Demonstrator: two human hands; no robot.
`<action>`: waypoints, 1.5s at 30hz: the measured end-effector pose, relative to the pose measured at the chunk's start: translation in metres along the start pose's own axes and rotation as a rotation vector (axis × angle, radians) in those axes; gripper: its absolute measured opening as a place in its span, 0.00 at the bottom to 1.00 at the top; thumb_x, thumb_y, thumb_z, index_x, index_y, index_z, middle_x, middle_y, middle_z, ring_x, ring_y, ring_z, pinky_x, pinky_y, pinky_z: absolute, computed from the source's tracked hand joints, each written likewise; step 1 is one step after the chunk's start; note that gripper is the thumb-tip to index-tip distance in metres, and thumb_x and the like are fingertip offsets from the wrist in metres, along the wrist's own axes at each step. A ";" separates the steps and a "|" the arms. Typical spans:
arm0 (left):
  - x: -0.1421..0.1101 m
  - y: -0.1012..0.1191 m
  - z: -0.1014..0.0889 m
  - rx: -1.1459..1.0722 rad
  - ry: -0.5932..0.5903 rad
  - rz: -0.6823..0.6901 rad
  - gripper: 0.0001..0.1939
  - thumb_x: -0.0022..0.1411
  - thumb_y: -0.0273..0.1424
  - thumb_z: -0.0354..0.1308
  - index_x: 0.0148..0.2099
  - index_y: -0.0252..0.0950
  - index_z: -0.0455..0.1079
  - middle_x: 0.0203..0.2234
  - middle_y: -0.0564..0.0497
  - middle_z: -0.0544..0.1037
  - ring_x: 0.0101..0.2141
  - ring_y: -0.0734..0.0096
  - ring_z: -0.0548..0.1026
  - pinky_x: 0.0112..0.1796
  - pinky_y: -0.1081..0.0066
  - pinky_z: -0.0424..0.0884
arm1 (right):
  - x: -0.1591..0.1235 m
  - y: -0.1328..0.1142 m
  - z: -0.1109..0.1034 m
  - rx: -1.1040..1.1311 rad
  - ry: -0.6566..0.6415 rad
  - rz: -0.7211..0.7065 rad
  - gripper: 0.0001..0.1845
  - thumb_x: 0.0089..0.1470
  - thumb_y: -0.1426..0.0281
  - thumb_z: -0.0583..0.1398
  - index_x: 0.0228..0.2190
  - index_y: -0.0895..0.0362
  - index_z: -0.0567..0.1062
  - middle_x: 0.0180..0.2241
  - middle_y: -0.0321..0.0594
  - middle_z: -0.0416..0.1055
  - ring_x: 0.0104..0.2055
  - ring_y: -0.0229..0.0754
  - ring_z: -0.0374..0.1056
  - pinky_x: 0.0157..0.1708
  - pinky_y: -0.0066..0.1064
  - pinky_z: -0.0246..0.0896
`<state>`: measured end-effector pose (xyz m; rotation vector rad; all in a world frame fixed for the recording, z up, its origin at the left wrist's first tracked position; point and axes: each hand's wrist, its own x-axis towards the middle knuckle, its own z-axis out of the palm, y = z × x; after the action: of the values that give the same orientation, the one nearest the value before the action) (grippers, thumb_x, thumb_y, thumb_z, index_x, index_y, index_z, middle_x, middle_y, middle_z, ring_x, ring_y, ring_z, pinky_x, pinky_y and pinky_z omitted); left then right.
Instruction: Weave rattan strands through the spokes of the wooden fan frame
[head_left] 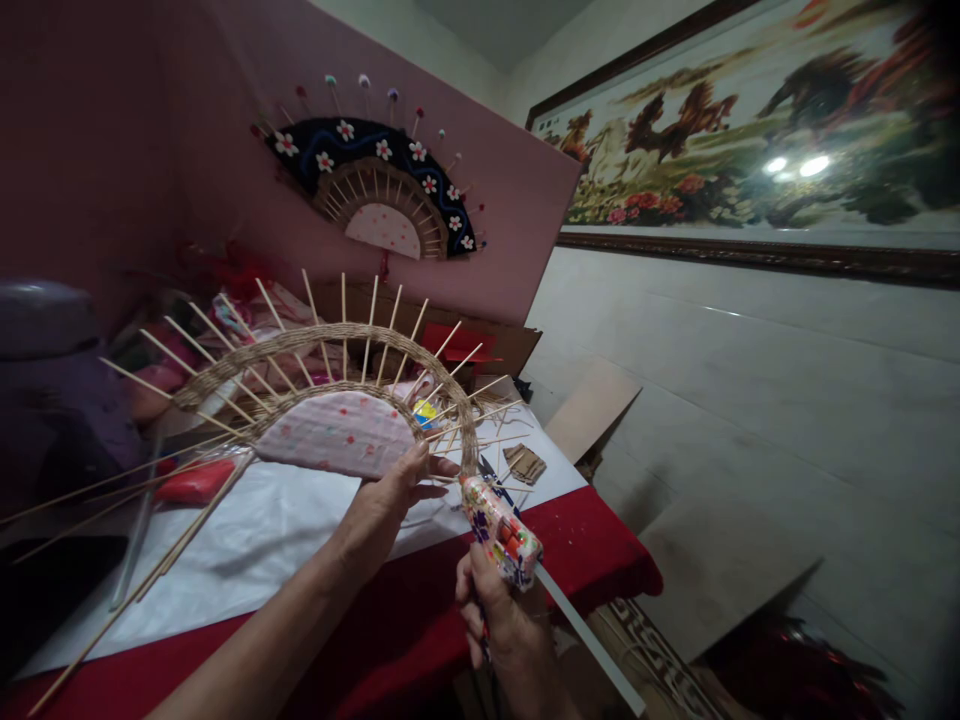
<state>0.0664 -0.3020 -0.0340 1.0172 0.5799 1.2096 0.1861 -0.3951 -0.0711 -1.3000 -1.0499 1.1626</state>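
My left hand (394, 495) is closed on the lower right corner of a woven fan frame (360, 340), thumb on the front. The fan has thin wooden sticks spreading outward, two woven cord bands and a pale, red-dotted half-round centre (341, 435). Long loose strands trail from its left end. In my right hand (499, 610) is a flower-patterned hot glue gun (502, 530), gripped by its handle. A long whitish glue stick (589, 635) sticks out of its back. The gun's nozzle is at the lower right end of the outer band; whether it touches cannot be made out.
A finished black fan with white flowers (382, 150) hangs on a pink board (510, 220). On the table (300, 540), covered in white and red, lie scissors (495, 478), cardboard scraps (525, 462), loose sticks and a red packet (196, 483). A framed horse picture (675, 130) is on the wall.
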 end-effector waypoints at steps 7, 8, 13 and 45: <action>-0.002 0.001 0.000 -0.069 0.015 -0.007 0.13 0.54 0.38 0.54 0.34 0.32 0.69 0.31 0.44 0.76 0.36 0.61 0.71 0.37 0.63 0.65 | 0.000 -0.002 0.003 -0.001 0.032 0.030 0.26 0.44 0.46 0.54 0.21 0.58 0.63 0.13 0.27 0.52 0.12 0.26 0.47 0.09 0.19 0.42; -0.002 0.001 0.000 -0.070 0.016 -0.014 0.13 0.54 0.38 0.54 0.34 0.32 0.69 0.31 0.44 0.76 0.36 0.61 0.72 0.37 0.63 0.65 | 0.000 0.000 0.003 -0.007 0.036 0.033 0.26 0.44 0.46 0.54 0.21 0.58 0.64 0.12 0.27 0.52 0.11 0.26 0.47 0.08 0.19 0.42; -0.001 0.002 0.001 -0.083 0.026 -0.028 0.12 0.53 0.38 0.55 0.32 0.33 0.70 0.30 0.45 0.77 0.35 0.62 0.72 0.36 0.64 0.65 | -0.001 0.007 0.001 0.016 0.051 0.069 0.26 0.41 0.45 0.56 0.19 0.57 0.65 0.10 0.27 0.51 0.10 0.27 0.46 0.08 0.21 0.41; 0.001 0.006 0.003 -0.122 0.059 -0.043 0.16 0.53 0.39 0.56 0.38 0.30 0.69 0.28 0.44 0.77 0.33 0.64 0.73 0.35 0.65 0.67 | 0.109 -0.033 -0.162 -1.256 -0.087 -0.339 0.22 0.47 0.72 0.54 0.47 0.58 0.64 0.46 0.46 0.67 0.45 0.44 0.63 0.42 0.32 0.54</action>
<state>0.0661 -0.3014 -0.0271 0.8643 0.5642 1.2255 0.3630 -0.3083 -0.0495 -1.8581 -2.1157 0.1974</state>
